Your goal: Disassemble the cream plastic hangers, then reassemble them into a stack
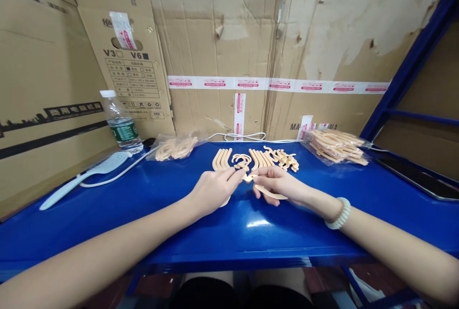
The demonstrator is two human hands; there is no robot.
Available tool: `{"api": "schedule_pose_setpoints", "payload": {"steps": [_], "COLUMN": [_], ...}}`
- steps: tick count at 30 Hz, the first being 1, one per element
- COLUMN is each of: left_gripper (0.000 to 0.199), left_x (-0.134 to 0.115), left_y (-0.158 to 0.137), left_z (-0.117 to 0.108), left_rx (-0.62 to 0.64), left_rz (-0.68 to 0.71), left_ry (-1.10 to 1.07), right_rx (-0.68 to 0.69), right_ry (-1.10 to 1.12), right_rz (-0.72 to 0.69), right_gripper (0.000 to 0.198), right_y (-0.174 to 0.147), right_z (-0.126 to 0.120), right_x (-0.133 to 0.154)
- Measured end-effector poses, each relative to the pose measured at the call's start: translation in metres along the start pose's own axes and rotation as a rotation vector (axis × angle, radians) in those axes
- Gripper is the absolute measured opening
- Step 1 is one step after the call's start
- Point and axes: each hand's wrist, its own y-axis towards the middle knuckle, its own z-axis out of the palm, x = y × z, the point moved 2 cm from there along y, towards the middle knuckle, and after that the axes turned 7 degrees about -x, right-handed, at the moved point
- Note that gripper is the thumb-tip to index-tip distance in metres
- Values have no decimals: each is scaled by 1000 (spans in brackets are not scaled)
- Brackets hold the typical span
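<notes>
From where I stand, both hands meet over the blue table (pixel 258 237), with the small piece (pixel 248 178) between their fingertips. The left hand (pixel 215 190) is bunched narrow at one end of it; the right hand (pixel 274 184) pinches the other, with a curved strip (pixel 270 193) lying across its lower fingers. A pale edge (pixel 225 202) peeks out beneath the left hand, though I can't tell whether it is gripped or just lying there.

I'd keep the pinch light and turn the piece slowly, wrists low, since thin wood could snap under a hard twist. That spare strip probably hampers the right fingers.

Just beyond the knuckles sit the left row (pixel 222 160), some hooped bits (pixel 242 160), the right row (pixel 261 160) and a loose pile (pixel 287 159); a careless push forward could scatter them. The bags (pixel 175 148), bottle (pixel 125 129), brush (pixel 107 162) and phone (pixel 423 176) stand well apart from the hands.
</notes>
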Motion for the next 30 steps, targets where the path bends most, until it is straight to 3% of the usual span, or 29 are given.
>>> {"api": "schedule_pose_setpoints", "payload": {"steps": [3, 6, 17, 25, 30], "left_gripper": [25, 26, 28, 32, 25], "left_x": [-3, -6, -12, -10, 4], "left_y": [-1, 0, 3, 3, 4], "left_z": [1, -2, -15, -13, -10], "left_rx": [12, 13, -41, 5, 47], "left_rz": [71, 121, 153, 71, -116], "left_ry": [86, 151, 185, 93, -28], "right_rx": [28, 20, -207, -355, -332], "right_ry": [-42, -158, -650, -866, -1087], "right_rz": [-23, -135, -579, -852, -1080], "right_gripper": [35, 37, 37, 28, 21], "right_y": [0, -2, -16, -17, -21], "right_z": [1, 3, 12, 13, 18], "right_x": [-1, 1, 12, 9, 7]}}
